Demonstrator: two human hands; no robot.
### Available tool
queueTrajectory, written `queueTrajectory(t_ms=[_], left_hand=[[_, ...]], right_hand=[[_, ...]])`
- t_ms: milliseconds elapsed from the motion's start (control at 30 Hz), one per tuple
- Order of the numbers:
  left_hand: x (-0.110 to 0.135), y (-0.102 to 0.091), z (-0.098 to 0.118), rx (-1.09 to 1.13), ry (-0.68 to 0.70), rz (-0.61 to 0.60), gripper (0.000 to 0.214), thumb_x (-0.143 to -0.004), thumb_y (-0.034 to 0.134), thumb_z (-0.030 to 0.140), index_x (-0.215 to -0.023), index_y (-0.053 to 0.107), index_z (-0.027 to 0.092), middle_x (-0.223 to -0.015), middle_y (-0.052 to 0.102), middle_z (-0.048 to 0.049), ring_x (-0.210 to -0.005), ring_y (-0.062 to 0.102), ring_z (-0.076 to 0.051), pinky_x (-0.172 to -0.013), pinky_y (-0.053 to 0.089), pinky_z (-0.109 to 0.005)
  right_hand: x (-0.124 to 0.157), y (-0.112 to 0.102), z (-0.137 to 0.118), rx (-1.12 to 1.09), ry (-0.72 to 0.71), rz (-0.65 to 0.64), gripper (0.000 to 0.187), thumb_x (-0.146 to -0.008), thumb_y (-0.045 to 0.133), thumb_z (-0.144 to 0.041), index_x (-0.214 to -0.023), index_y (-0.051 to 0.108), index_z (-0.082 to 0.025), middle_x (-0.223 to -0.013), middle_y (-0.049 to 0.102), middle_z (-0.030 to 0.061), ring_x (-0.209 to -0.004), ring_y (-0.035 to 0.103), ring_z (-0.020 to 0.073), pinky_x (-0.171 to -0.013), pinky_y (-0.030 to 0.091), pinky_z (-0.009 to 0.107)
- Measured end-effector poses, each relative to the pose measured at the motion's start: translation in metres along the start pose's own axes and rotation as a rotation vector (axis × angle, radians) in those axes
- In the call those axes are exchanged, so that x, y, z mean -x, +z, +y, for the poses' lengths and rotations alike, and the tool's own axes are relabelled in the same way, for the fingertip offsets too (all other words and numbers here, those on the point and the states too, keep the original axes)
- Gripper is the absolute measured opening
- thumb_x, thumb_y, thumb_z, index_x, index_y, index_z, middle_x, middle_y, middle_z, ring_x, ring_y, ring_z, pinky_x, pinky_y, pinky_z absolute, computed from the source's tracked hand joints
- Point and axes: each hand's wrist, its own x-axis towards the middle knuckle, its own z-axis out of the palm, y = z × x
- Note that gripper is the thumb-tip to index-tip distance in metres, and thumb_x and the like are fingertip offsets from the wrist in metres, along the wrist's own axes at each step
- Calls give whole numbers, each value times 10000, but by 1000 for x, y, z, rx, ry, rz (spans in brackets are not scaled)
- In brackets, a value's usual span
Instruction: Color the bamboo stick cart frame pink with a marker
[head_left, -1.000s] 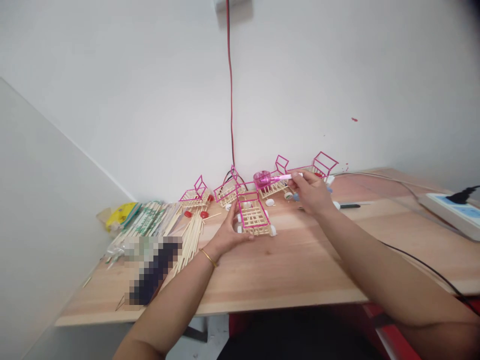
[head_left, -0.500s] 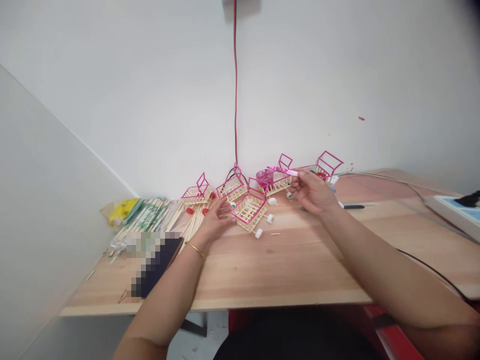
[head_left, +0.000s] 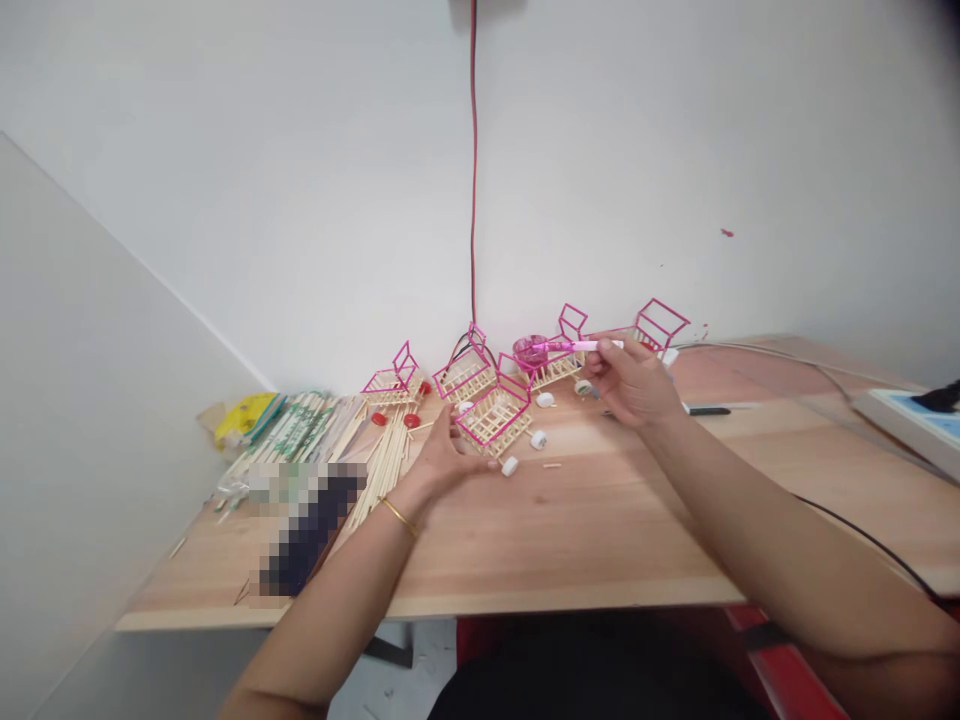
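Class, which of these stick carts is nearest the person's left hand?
The frontmost cart: the left hand is at its left side, whereas the other carts stand farther back.

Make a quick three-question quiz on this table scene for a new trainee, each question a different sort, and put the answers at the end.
1. What does the right hand hold?
2. True or false: the wheels that show on the front stick cart, the one by the left hand, are red.
3. Fill in the missing word: the gold bracelet is on the ____ arm.

Key:
1. A brush.
2. False; they are white.
3. Left.
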Motion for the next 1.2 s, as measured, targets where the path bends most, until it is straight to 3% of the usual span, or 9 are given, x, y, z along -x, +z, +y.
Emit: queueTrajectory(t_ms=[167,300,367,633,733,867,1200], left_hand=[[5,18,-4,25,-29,43,1117,-451,960,305,-1415,407,191,-1257,628,-169,-1106,637,-291,-989,494,-460],[2,15,-4,85,-15,29,808,-568,906,275,-1268,517,169,-1265,637,-165,-1119,639,-282,-970,510,-440],[-2,8,-2,155,9,-27,709,-589,890,257,-1207,558,160,-1264,646,-157,-1126,640,-279,-988,502,-440],[-5,-19,8,434,72,-326,652,-617,884,264,-1229,667,197,-1326,650,-122,-1214,602,-296,-1032,459,-429],[-1,-22,10,454,46,-454,651,-624,886,349,-1226,692,198,-1277,685,-127,-1173,631,-297,-1026,455,-411],[2,-24,15,430,39,-598,621,-659,857,443,-1205,712,185,-1229,711,-135,-1139,654,-293,-1018,454,-392],[5,-24,20,388,42,-579,630,-673,824,521,-1179,718,160,-1159,737,-132,-1075,682,-281,-964,472,-357]], right_hand=[[5,5,-3,60,-70,-43,255,-697,842,-420,-858,722,-264,-665,594,-36,-632,563,89,-588,501,228],[2,2,-8,31,-75,-26,251,-690,851,-420,-820,703,-265,-651,565,-43,-618,553,80,-583,505,221],[0,-1,-11,13,-53,-6,250,-683,854,-414,-809,695,-269,-642,551,-47,-611,548,82,-569,503,219],[-2,-5,-15,-6,-29,2,311,-636,873,-471,-774,692,-260,-615,529,-52,-580,504,85,-583,518,229],[4,-2,-13,93,-49,-76,282,-668,851,-493,-759,712,-264,-661,575,-35,-613,535,98,-600,514,242],[18,5,-16,366,-86,-277,281,-752,779,-525,-845,753,-261,-722,660,5,-675,602,145,-643,518,282],[35,23,-29,789,-294,-531,198,-885,651,-433,-902,756,-266,-828,723,31,-756,646,190,-686,494,305]])
